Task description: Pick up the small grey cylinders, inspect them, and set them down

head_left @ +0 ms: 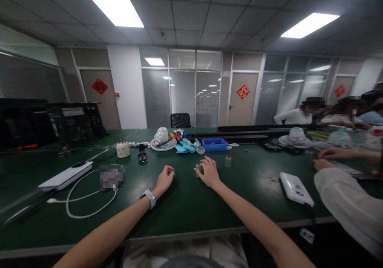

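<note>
My right hand (210, 173) has its thumb and fingers around a small grey metal cylinder (198, 169), which stands on the green table (185, 216). A similar grey cylinder (228, 161) stands upright just to the right, apart from that hand. My left hand (164, 180) rests over the table left of centre, its fingers curled in towards the thumb; nothing shows in them. A watch (149, 198) is on the left wrist. Beyond both hands lie light-blue fan blades (188, 145), a white fan housing with a grille (163, 139) and a blue tray (214, 144) with small parts.
To the left are a cream jar (123, 148), a dark ring-shaped item (143, 157), a white cable (68, 204) and a long white box (66, 176). On the right lies a white power bank (296, 189), close to a co-worker's sleeve (344, 196). Dark rails (239, 135) run behind.
</note>
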Motion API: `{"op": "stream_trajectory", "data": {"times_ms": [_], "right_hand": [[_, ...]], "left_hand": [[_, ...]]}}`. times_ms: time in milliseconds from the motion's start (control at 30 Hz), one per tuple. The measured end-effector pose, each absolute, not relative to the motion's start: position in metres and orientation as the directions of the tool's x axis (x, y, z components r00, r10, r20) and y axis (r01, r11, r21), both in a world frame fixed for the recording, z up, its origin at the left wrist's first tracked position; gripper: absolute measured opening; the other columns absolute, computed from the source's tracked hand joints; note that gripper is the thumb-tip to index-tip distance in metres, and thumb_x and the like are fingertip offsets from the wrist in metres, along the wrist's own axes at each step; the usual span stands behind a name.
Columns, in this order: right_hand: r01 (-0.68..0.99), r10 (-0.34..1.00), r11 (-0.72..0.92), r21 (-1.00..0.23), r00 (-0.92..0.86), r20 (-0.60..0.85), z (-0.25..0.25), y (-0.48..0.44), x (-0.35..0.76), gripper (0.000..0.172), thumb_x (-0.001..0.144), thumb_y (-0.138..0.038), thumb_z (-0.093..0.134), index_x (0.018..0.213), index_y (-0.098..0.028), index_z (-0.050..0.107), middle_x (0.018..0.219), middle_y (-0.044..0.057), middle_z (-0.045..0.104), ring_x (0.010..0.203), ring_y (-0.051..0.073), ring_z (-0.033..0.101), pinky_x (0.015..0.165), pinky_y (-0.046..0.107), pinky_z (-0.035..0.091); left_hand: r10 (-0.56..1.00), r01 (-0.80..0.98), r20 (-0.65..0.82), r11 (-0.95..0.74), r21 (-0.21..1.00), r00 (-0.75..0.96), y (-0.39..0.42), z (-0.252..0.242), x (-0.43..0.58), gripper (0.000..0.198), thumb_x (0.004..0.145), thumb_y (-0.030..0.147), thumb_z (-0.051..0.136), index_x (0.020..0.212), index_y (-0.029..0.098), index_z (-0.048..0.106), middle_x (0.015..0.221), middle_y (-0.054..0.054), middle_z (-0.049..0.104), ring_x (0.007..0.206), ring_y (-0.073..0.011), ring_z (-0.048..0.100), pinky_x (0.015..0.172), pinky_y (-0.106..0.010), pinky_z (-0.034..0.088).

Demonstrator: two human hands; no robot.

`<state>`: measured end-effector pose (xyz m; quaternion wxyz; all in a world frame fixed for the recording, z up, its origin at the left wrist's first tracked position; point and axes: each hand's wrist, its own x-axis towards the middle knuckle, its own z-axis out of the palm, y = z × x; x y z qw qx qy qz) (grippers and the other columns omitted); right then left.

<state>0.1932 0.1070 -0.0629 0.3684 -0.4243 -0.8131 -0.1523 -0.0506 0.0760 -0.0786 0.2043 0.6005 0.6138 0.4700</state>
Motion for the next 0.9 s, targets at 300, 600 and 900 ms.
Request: {"op": "stream_trajectory", "data": {"times_ms": [300,600,900], "right_hand": [[0.773,0.561,0.628,-0.093,-0.366,0.743,-0.069,0.075,0.160,0.040,0.086,-0.047,0.054,0.106,-0.013,0.064,0.113,0.013,0.062,0.126,0.029,0.042,0.107,0.044,0.029],[0.809,0.571,0.582,-0.078,-0.339,0.748,-0.075,0.068,0.154,0.043,0.083,-0.044,0.056,0.109,-0.010,0.063,0.114,0.016,0.062,0.125,0.030,0.042,0.107,0.044,0.028],[0.776,0.622,0.619,-0.120,-0.392,0.677,-0.067,0.064,0.156,0.036,0.082,-0.044,0.060,0.102,-0.014,0.062,0.109,0.013,0.063,0.120,0.027,0.046,0.102,0.040,0.033]], "left_hand": [[0.904,0.489,0.428,-0.385,0.783,0.027,0.051,-0.065,-0.028,0.046,0.079,0.057,0.048,0.102,0.019,0.061,0.102,-0.007,0.068,0.095,-0.0220,0.063,0.088,-0.033,0.047],[0.879,0.491,0.472,-0.440,0.751,0.066,0.042,-0.063,-0.018,0.056,0.080,0.057,0.051,0.119,0.017,0.059,0.117,-0.010,0.065,0.101,-0.0227,0.062,0.093,-0.035,0.046],[0.885,0.445,0.451,-0.453,0.772,0.117,0.052,-0.061,-0.011,0.042,0.080,0.052,0.054,0.102,0.020,0.070,0.106,-0.007,0.070,0.097,-0.0224,0.063,0.089,-0.033,0.047]]}}
